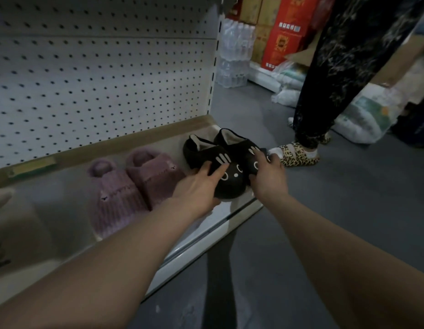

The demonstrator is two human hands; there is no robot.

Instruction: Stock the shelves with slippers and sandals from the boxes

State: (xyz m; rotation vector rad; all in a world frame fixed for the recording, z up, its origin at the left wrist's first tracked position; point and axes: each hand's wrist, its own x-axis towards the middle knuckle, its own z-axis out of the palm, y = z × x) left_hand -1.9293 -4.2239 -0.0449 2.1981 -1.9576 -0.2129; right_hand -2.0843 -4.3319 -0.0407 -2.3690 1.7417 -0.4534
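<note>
A pair of black cat-face slippers (230, 162) stands on the bottom shelf (63, 210) at its right end, toes toward me. My left hand (196, 188) grips the toe of the left black slipper, thumb under its front edge. My right hand (268, 176) holds the toe of the right black slipper. A pair of fuzzy purple slippers (132, 186) sits to the left of them on the same shelf.
A white pegboard (99, 79) backs the shelf. Another person in dark trousers (336, 74) and leopard-print sandals (298, 154) stands close on the right. Red and brown cartons (284, 32), shrink-wrapped bottles (234, 53) and plastic bags (363, 119) line the grey floor behind.
</note>
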